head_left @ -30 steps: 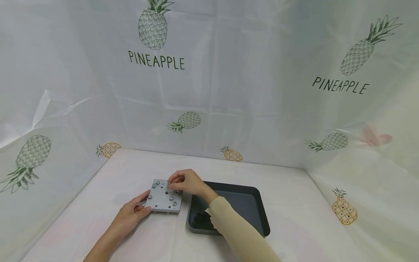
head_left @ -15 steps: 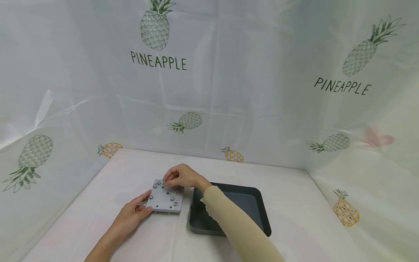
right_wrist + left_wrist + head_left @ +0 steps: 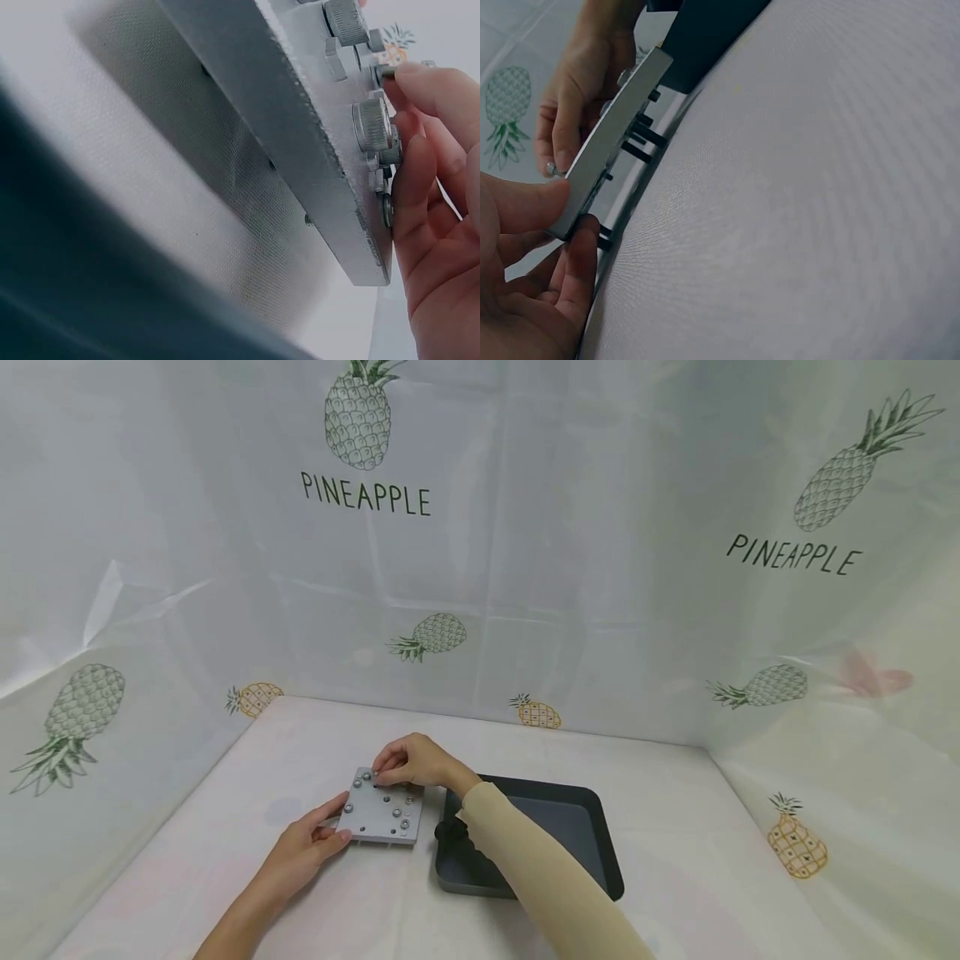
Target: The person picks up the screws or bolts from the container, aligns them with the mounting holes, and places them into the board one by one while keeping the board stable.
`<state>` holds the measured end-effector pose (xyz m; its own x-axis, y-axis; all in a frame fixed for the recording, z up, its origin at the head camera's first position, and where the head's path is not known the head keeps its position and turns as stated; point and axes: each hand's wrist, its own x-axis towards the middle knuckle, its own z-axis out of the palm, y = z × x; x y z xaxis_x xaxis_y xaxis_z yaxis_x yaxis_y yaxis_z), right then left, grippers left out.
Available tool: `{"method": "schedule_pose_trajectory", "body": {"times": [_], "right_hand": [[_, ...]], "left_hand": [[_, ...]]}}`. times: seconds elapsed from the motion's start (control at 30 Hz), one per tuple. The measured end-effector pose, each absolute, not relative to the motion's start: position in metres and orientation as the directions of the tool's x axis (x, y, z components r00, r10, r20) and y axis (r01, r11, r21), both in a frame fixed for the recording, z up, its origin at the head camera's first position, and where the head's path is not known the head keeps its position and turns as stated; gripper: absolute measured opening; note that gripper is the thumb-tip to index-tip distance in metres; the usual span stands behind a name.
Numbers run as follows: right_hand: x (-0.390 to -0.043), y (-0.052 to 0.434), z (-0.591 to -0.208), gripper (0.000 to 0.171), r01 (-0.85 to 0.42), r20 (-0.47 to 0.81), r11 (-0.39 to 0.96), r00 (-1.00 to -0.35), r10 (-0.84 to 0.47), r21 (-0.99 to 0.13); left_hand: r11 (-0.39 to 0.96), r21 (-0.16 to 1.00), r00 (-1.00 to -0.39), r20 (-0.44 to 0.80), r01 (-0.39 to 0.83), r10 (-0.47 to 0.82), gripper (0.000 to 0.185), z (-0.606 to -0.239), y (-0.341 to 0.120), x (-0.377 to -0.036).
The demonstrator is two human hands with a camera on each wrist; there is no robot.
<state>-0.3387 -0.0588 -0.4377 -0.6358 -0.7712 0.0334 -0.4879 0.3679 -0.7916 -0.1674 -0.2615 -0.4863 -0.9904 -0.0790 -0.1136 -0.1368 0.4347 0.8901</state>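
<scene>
1. Table (image 3: 675, 877), covered in pale cloth; pineapple-print sheets stand round it.
2. Dark tray (image 3: 577, 835) sits on the table at my right, just beside the plate; my right sleeve (image 3: 540, 877) crosses its near left corner.
3. Grey metal plate (image 3: 381, 814) lies left of the tray, studded with small screws (image 3: 404, 823); black pegs under it show in the left wrist view.
4. My left hand (image 3: 303, 847) pinches the plate's near left corner, thumb on top, fingers curled beneath.
5. My right hand (image 3: 412, 762) is curled over the plate's far edge, fingertips (image 3: 424, 82) closed on one small screw (image 3: 384, 72) there.
</scene>
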Motion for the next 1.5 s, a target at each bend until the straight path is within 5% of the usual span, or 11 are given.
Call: {"method": "schedule_pose_trajectory", "body": {"times": [1.07,1.5], "right_hand": [[-0.338,-0.058,-0.441,0.008,-0.557,0.037,0.396,-0.611,-0.791,-0.730],[-0.331,-0.040,-0.418,0.022,-0.598,0.022,0.422,-0.593,-0.805,-0.681]], "left_hand": [[0.448,0.884,-0.991,-0.110,-0.135,-0.081,0.073,-0.486,-0.259,-0.168],[0.462,0.875,-0.989,-0.114,-0.144,-0.092,0.073,-0.488,-0.259,-0.167]]}}
